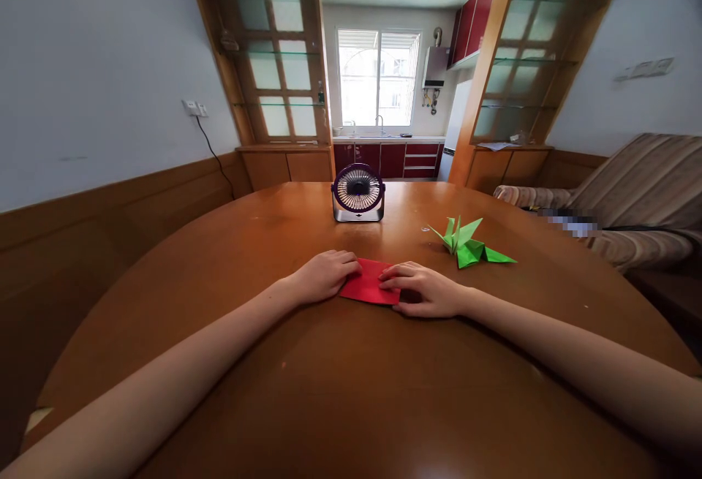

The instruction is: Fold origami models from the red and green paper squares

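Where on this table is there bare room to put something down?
The wooden table is bare left of the left hand, and across the near stretch between both forearms. Busier: both hands press the red paper at the centre, the small fan behind it, the green paper crane beyond the right hand.

- Straight ahead of your hands, the desk fan blocks the far reach.
- Right of it, the green paper crane sits near your right hand.
- Bare wooden table on the left and nearside gives open passage.

Matt red paper, glossy wooden table
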Available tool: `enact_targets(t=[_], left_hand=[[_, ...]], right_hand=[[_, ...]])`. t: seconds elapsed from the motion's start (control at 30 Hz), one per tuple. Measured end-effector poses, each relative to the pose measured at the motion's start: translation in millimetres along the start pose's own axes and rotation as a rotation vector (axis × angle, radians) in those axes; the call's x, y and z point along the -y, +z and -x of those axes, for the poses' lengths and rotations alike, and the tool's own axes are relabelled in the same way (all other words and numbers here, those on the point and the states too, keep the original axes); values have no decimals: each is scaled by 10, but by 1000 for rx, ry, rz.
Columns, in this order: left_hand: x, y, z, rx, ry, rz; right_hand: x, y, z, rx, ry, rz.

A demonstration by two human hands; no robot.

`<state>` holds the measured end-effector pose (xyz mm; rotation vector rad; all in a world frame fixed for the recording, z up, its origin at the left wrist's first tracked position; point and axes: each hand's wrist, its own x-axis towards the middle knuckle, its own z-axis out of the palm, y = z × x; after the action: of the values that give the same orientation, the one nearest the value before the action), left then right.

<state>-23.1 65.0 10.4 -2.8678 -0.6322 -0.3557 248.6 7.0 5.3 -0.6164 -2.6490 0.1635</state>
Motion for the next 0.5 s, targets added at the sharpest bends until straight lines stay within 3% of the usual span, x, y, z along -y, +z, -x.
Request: enact_targets(t=[0.33, 0.5], left_hand=[[-269, -280, -82, 211, -75, 142], [-263, -338, -84, 212, -42, 138]], right_hand=[[3, 15, 12, -6, 49, 73], [11, 26, 14, -15, 52, 122]])
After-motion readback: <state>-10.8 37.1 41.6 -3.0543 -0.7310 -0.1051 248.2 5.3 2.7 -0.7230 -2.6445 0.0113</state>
